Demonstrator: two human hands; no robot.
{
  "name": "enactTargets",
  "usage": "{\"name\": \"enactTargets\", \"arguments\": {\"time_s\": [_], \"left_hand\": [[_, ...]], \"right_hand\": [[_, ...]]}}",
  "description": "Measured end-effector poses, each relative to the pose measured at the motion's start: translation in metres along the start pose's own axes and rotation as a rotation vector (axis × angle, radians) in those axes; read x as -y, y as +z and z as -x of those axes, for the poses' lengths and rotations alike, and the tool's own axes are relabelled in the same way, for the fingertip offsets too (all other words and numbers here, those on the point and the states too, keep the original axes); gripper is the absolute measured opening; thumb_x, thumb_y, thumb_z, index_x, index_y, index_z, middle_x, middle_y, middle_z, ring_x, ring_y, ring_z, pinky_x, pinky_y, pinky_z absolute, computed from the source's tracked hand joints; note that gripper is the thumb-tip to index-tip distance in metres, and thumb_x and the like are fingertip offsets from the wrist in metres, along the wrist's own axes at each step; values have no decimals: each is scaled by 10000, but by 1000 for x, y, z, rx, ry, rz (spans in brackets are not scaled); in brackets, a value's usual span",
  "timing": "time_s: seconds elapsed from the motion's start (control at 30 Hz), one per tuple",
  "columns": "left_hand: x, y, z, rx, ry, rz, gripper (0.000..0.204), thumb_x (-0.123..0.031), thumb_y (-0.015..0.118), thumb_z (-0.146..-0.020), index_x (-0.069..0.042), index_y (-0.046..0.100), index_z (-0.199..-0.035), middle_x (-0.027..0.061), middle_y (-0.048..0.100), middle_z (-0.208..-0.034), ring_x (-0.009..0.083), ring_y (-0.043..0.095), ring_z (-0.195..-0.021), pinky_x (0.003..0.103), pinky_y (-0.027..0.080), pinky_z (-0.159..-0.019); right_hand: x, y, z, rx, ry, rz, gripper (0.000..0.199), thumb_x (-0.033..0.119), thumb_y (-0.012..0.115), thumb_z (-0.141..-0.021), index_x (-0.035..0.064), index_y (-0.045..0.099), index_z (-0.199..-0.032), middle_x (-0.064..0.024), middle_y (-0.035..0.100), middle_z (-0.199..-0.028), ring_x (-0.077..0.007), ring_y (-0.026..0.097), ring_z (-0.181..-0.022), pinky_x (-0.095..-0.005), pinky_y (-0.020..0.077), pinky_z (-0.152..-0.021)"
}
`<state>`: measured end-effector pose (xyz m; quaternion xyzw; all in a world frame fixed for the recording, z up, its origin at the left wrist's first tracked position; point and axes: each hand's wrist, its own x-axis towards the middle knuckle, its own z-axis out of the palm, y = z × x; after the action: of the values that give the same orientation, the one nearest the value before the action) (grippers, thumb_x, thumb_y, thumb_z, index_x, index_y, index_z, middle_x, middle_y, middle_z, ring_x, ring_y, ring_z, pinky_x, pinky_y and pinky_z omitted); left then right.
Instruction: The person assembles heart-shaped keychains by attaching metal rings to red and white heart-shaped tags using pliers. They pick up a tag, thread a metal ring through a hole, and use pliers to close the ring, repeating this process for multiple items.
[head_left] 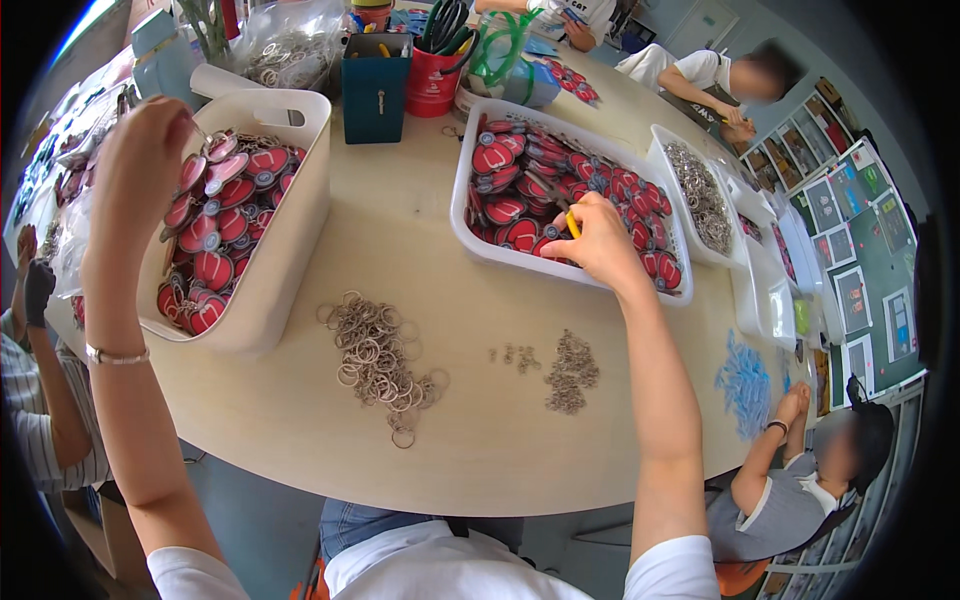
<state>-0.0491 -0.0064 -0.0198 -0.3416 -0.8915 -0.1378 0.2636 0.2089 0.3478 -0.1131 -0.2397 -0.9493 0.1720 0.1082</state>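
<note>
**Two bins of charms, loose hardware still on the table**

The left hand was raised over the rim of the deep white bin, its fingers pinched together on a thin ring or wire from which one of the red-and-white round charms appeared to hang. That bin held a good heap of the same charms, many showing metal fittings at the top, so by the look of it this was where assembled pieces collected.

The right hand reached into the shallow white tray, closed around a small tool with yellow handles (pliers, most likely, though the jaws were hidden among the charms). That tray was packed with red charms as well; whether they carried rings could not be told.

Between the two containers, on the bare tabletop, lay a loose spread of split key rings and, well apart to its right, a smaller pile of tiny links or chain pieces. A further tray of metal rings sat just beside the shallow one.

Judging from the full supply tray and the hardware left unused, a good deal of the work remained.
</note>
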Motion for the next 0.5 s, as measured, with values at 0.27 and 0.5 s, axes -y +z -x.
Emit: {"name": "enactTargets", "arguments": {"time_s": [0.27, 0.5], "left_hand": [[1, 10, 20, 119, 69, 107, 305, 49, 615, -767, -37, 673, -1054, 137, 625, -1101, 318, 579, -1044, 385, 441, -919], [-2, 8, -8, 250, -199, -238, 209, -201, 567, -935, -21, 674, -942, 152, 618, -943, 344, 601, -846, 406, 468, -759]], "right_hand": [[-10, 4, 16, -206, 28, -201, 266, 156, 820, -690, -25, 665, -808, -89, 563, -877, -245, 576, -819, -357, 454, -738], [9, 0, 42, -608, -41, -500, 187, 109, 774, -766, -31, 663, -821, -38, 559, -849, -158, 542, -735, -297, 441, -677]]}}
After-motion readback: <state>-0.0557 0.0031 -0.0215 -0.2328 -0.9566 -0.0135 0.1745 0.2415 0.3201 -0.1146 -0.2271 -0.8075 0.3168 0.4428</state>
